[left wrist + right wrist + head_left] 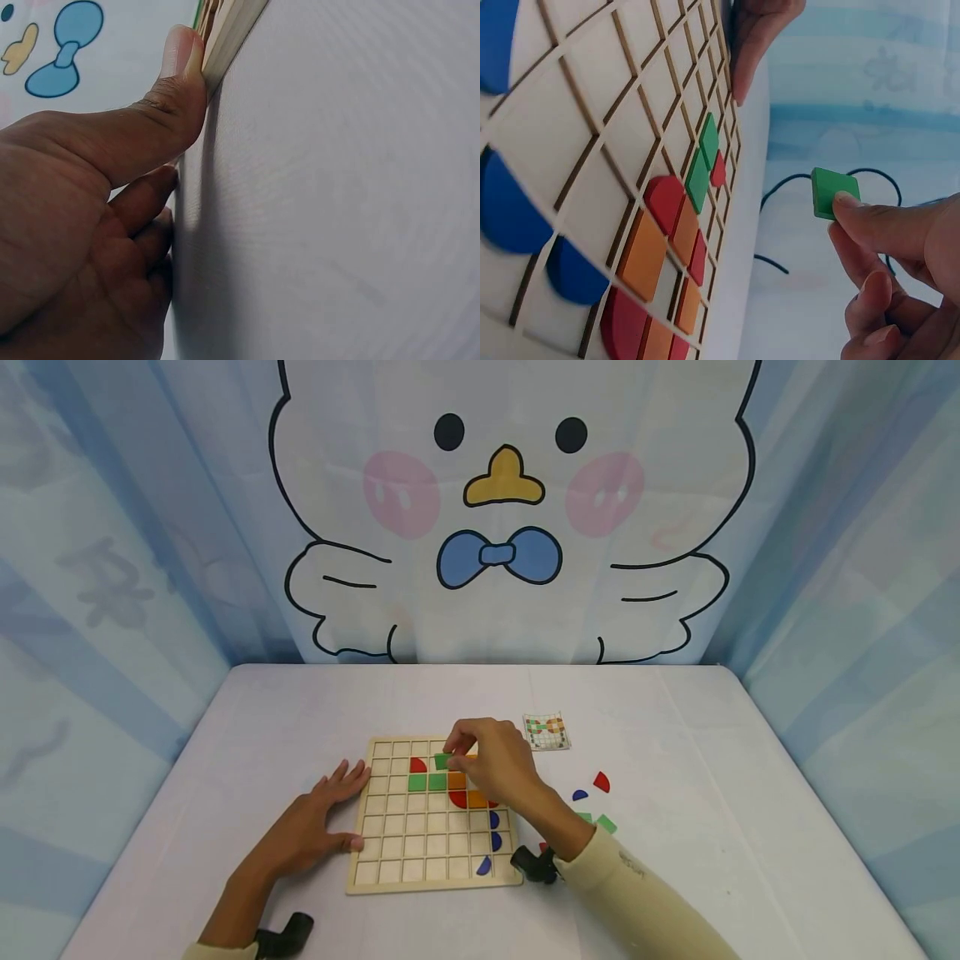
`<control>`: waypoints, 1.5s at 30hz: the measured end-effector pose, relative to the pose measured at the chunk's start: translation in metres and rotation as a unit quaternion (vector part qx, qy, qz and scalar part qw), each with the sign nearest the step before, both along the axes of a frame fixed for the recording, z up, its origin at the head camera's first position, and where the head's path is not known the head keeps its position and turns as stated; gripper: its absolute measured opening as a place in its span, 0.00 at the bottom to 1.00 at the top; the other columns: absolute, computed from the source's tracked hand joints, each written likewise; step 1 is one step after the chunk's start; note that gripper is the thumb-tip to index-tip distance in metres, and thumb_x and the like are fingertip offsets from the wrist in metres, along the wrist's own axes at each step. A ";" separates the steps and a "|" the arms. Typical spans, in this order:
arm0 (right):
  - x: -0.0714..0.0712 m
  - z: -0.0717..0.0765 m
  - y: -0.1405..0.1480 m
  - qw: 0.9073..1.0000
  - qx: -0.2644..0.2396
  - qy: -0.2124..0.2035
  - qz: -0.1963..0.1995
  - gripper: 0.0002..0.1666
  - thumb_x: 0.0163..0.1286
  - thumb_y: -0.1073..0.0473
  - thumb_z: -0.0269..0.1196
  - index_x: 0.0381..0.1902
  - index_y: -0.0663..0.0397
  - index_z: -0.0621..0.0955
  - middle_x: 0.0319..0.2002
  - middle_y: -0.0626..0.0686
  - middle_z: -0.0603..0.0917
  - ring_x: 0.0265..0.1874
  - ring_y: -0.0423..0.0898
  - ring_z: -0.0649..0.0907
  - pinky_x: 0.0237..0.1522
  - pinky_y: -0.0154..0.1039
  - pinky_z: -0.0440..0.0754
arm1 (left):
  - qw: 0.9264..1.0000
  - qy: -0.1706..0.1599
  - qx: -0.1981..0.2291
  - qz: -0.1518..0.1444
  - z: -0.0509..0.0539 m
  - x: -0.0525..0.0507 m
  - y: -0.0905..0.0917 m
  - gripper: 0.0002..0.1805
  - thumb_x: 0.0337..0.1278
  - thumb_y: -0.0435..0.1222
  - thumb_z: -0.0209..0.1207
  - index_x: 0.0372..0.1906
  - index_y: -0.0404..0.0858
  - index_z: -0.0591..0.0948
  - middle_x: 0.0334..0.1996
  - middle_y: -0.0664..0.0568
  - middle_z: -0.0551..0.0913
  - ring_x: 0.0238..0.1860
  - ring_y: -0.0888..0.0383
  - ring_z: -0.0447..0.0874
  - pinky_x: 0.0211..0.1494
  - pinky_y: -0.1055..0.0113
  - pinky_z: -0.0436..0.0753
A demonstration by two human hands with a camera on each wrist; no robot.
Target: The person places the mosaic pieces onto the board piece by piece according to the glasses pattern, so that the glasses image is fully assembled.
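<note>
Left hand (pixel 311 817): stands at the left edge of the board (pixel 427 827); fingers are extended and parted, and the thumb touches that edge. Left forearm (pixel 240 893): extends from beyond the board's near left corner. Right hand (pixel 498 756): is raised over the board's far right part; thumb and forefinger pinch, remaining fingers bend. Right forearm (pixel 645 893): is sleeved, slants in from beyond the right edge.

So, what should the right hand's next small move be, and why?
Probably lower the green square into the bare cell beside the lone red piece. The right hand pinches it clear of the board, roughly over that cell in the head view, while the left hand rests against the board's edge.
</note>
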State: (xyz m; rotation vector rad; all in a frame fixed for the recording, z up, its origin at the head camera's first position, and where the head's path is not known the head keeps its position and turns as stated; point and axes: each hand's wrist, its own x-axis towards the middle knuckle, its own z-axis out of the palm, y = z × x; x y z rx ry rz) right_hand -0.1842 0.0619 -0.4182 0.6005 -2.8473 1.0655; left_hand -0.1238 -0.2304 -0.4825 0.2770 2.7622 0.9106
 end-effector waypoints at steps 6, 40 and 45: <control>-0.002 0.001 -0.014 1.000 -0.008 -0.004 0.018 0.07 0.65 0.58 0.78 0.34 0.40 0.89 0.30 0.40 0.89 0.33 0.40 0.83 0.23 0.34 0.74 | 1.000 0.001 0.004 -0.004 0.000 0.000 0.000 0.62 0.43 0.52 0.80 0.84 0.46 0.62 0.86 0.47 0.55 0.87 0.36 0.45 0.84 0.28 0.49; -0.035 -0.040 -0.065 0.996 -0.007 -0.090 0.004 0.07 0.68 0.56 0.76 0.31 0.41 0.88 0.27 0.42 0.86 0.23 0.38 0.81 0.22 0.34 0.77 | 1.000 0.015 0.019 -0.013 0.002 0.002 -0.002 0.61 0.44 0.53 0.79 0.84 0.43 0.63 0.85 0.45 0.57 0.86 0.33 0.47 0.83 0.27 0.50; -0.037 -0.044 -0.069 0.997 0.004 -0.081 0.001 0.07 0.68 0.56 0.76 0.31 0.41 0.87 0.26 0.41 0.86 0.22 0.38 0.81 0.21 0.33 0.76 | 0.999 0.017 0.023 -0.015 0.003 0.002 -0.002 0.60 0.45 0.54 0.79 0.84 0.43 0.63 0.85 0.44 0.57 0.86 0.33 0.47 0.83 0.26 0.50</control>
